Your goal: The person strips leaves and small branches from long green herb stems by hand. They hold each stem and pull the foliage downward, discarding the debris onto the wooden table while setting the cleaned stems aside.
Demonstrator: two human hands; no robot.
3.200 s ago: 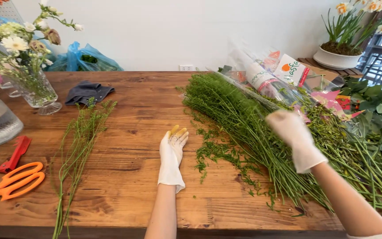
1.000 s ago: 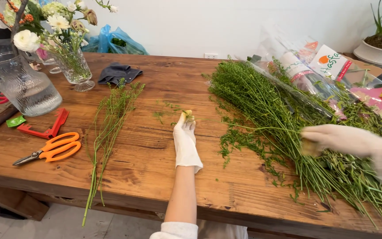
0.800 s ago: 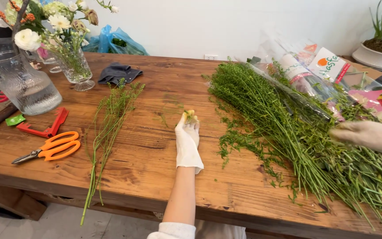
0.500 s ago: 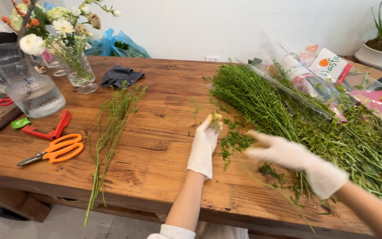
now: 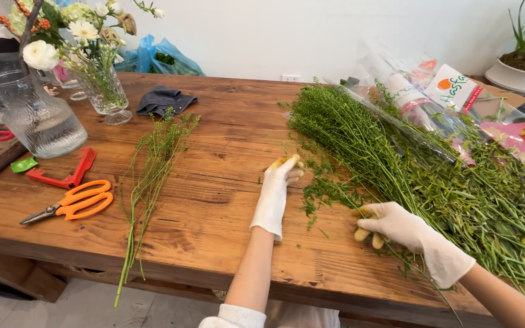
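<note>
My right hand [image 5: 396, 226] is curled around thin green stems [image 5: 396, 182] at the near edge of the big pile, fingers closed on them. The stems run from the far left, where the leafy tips lie, toward the near right, so their long axis crosses diagonally under that hand. My left hand [image 5: 274, 191] lies flat and open on the counter [image 5: 226, 152], just left of the pile, gripping nothing. The right hand is the nearer one. A separate bunch [image 5: 147, 176] lies well off to the left, beside the orange scissors [image 5: 71, 203].
</note>
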